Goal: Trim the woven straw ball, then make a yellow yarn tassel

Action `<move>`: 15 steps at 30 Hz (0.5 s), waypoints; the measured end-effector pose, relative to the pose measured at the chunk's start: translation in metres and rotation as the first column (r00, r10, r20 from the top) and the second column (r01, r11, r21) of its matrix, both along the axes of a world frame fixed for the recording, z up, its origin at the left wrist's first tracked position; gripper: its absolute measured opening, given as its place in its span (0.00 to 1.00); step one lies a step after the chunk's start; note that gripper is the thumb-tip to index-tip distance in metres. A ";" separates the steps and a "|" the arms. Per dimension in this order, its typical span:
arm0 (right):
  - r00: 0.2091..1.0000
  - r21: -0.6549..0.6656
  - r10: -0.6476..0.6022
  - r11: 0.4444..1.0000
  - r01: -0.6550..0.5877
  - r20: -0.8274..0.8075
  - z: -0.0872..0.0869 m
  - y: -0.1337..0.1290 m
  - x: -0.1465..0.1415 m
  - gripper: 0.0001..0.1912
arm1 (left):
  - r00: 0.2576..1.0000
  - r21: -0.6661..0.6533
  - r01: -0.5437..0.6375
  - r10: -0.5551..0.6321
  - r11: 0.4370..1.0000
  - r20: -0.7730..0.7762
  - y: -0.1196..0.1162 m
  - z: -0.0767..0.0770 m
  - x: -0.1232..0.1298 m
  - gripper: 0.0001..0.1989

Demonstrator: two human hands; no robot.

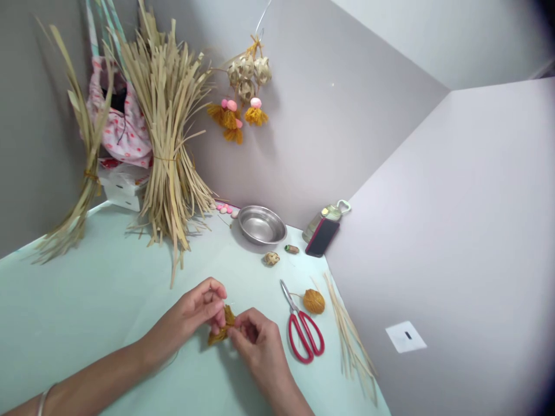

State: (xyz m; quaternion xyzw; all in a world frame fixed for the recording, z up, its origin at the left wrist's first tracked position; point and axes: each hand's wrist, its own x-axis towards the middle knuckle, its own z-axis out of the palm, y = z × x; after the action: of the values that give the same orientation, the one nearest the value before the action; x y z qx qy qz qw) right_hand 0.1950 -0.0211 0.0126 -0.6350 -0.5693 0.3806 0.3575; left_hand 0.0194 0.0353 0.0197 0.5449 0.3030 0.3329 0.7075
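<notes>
Around my left forearm [102, 371] I wore a single bangle [44, 398], a slim, plain-looking band of a pale, silvery tone, curving round the arm and cut off by the edge of the view, so any fine marking on it was too small to tell. My left hand [197, 312] and right hand [260, 345] were bare, with slender, tapering fingers, and both my forearms were uncovered as far as they showed.

Steel bowl [262, 226] beside a phone [322, 237] and glass bottle [314, 223].
</notes>
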 end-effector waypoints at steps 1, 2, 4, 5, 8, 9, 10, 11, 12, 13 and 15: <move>0.998 0.024 -0.008 1.000 0.007 0.066 0.002 0.000 0.002 0.04 | 0.998 0.065 0.005 -0.001 0.998 -0.057 0.002 0.001 -0.002 0.09; 0.991 0.047 -0.015 0.999 0.009 0.130 0.003 0.000 0.004 0.04 | 0.992 0.140 0.014 0.004 0.990 -0.124 0.004 0.002 -0.004 0.08; 0.974 0.081 -0.016 0.997 -0.002 0.227 0.006 0.000 0.007 0.04 | 0.966 0.299 0.062 0.018 0.952 -0.258 0.008 0.002 -0.008 0.06; 0.966 0.092 -0.012 0.996 -0.012 0.257 0.006 -0.001 0.008 0.04 | 0.949 0.373 0.099 0.025 0.923 -0.313 0.009 0.001 -0.010 0.07; 0.956 0.115 0.000 0.993 -0.035 0.293 0.006 -0.002 0.008 0.04 | 0.914 0.518 0.194 0.038 0.833 -0.404 0.014 -0.003 -0.014 0.10; 0.956 0.122 0.003 0.992 -0.040 0.292 0.005 -0.003 0.008 0.03 | 0.907 0.536 0.201 0.051 0.820 -0.418 0.015 -0.005 -0.015 0.11; 0.958 0.130 0.004 0.991 -0.043 0.288 0.004 -0.003 0.007 0.04 | 0.901 0.542 0.196 0.068 0.817 -0.429 0.016 -0.005 -0.016 0.11; 0.960 0.134 0.005 0.990 -0.044 0.281 0.004 -0.002 0.007 0.04 | 0.895 0.537 0.189 0.080 0.822 -0.439 0.017 -0.005 -0.017 0.11; 0.962 0.133 0.005 0.990 -0.043 0.273 0.003 -0.002 0.007 0.04 | 0.890 0.526 0.177 0.093 0.832 -0.447 0.019 -0.005 -0.018 0.11; 0.964 0.128 0.003 0.991 -0.038 0.267 0.003 -0.001 0.007 0.04 | 0.885 0.515 0.161 0.107 0.842 -0.452 0.020 -0.003 -0.019 0.10; 0.964 0.111 -0.006 0.994 -0.024 0.265 0.003 0.001 0.008 0.05 | 0.884 0.490 0.126 0.126 0.862 -0.449 0.022 -0.001 -0.021 0.07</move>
State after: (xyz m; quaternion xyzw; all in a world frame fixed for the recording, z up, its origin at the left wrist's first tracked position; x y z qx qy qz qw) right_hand 0.2026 -0.0206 0.0154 -0.6563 -0.6356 0.2610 0.3118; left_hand -0.0014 0.0577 0.0188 0.7748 0.3659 0.2595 0.4455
